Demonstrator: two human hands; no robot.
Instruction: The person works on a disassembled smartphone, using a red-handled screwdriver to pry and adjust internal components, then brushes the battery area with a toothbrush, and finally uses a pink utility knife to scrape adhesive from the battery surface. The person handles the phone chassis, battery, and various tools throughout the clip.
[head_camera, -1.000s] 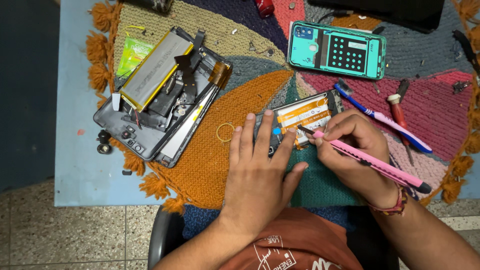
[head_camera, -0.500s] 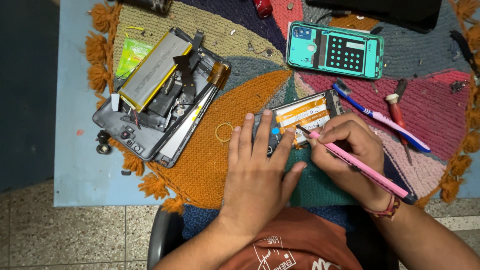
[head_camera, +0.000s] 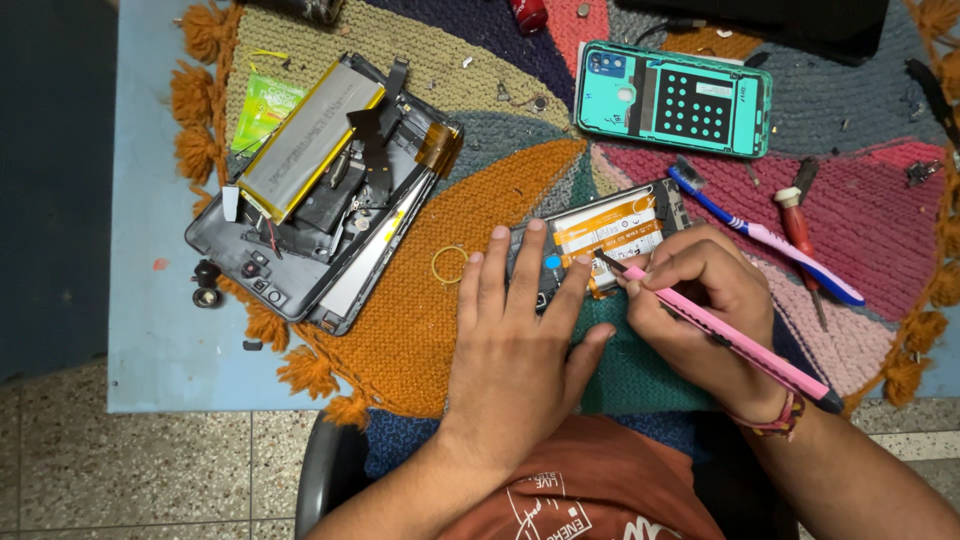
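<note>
An opened phone (head_camera: 612, 232) with a white and orange battery lies on a colourful knitted mat (head_camera: 440, 330). My left hand (head_camera: 515, 330) lies flat on the phone's near left part, fingers spread, pinning it down. My right hand (head_camera: 700, 300) grips a pink utility knife (head_camera: 735, 340) like a pen. Its blade tip rests at the battery's lower edge, close to my left index finger.
A dismantled grey tablet (head_camera: 320, 190) with a loose silver battery lies at the left. At the back lies a teal phone back cover (head_camera: 672, 97). A blue and pink toothbrush (head_camera: 770, 240) and a red-handled screwdriver (head_camera: 800, 235) lie to the right. A yellow rubber band (head_camera: 448, 265) sits beside my left hand.
The knife tip has slid slightly along the battery's edge and the right hand has shifted a little. The left hand stays pressed on the phone.
</note>
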